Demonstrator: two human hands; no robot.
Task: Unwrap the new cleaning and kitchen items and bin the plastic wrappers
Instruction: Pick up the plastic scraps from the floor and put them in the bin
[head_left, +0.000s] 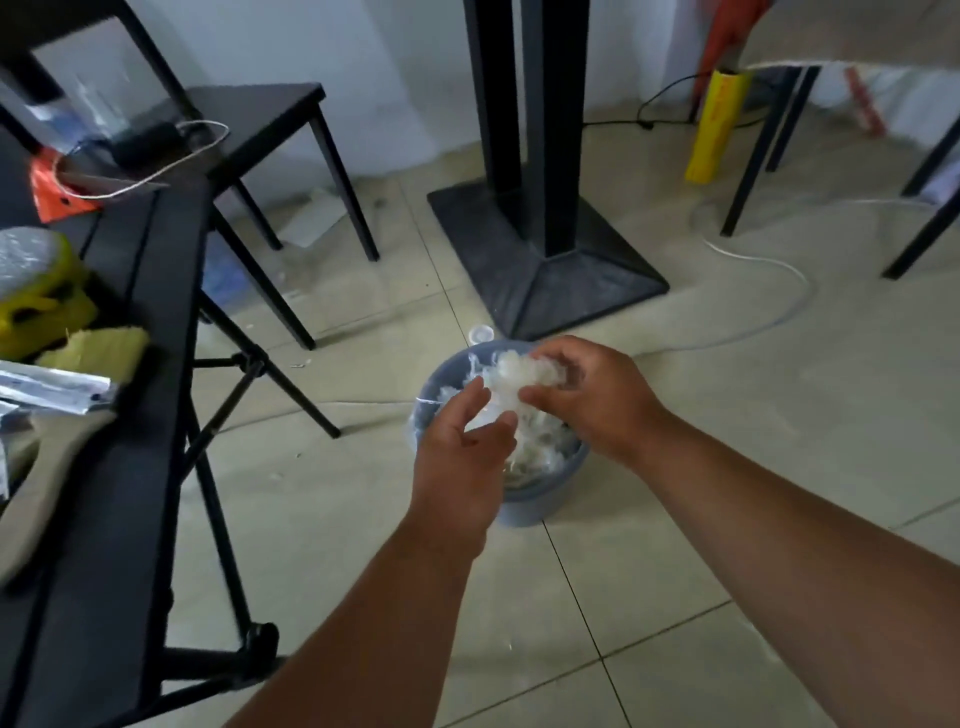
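Head view: the right hand's fingers (558, 364) curl down over a crumpled wad of clear plastic wrapper (511, 371), pinching it from above with the thumb underneath. The right hand (592, 397) holds this wad directly above the bin's opening. The left hand's fingers (475, 400) are loosely bent and slightly spread, their tips touching the lower edge of the same wrapper; whether they actually pinch it cannot be told through the blur. The left hand (462, 457) sits just beside the right, lower in the frame, covering the bin's near left rim.

Below both hands stands a round grey-blue waste bin (540, 501) on the pale tiled floor (649, 571), already heaped with more crumpled clear plastic (535, 436). A small clear lid or cap (480, 333) lies on the floor just behind the bin.

To the left runs a black folding table (130, 415), bearing a yellow packaged item (36, 301), a yellow cloth (96, 351) and a silvery wrapper (52, 387). Behind the bin rises a black pedestal base (545, 249). A black stool (270, 119) stands at the back left, and a yellow roll (714, 127) leans near a table leg at the back right.
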